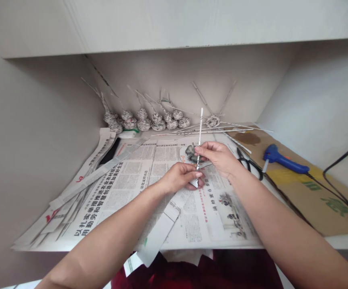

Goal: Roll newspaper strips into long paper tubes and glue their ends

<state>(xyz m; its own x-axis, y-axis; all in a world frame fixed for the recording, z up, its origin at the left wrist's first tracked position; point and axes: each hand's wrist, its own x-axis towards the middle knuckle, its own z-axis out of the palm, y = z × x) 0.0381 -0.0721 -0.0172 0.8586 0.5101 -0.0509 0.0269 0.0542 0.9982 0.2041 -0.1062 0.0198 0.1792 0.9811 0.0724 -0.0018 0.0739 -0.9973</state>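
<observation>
A thin rolled newspaper stick (pixel 200 124) stands nearly upright between my hands, patterned with dark print. My left hand (pixel 178 178) pinches it near its lower end. Higher up, the fingers of my right hand (pixel 219 157) close around the same stick. From below my left hand a newspaper strip (pixel 163 224) hangs down toward the front edge of the table; where it meets the stick is hidden by the fingers. Under both hands lie spread newspaper sheets (pixel 125 180).
Several woven paper gourds (pixel 144 120) line the back wall, beside a started weave (pixel 213 121) with sticking-out spokes. Cut newspaper strips (pixel 80 186) are piled at left. Scissors (pixel 246 162), a blue glue gun (pixel 285 160) and cardboard (pixel 315 200) lie at right. A shelf (pixel 174 24) overhangs.
</observation>
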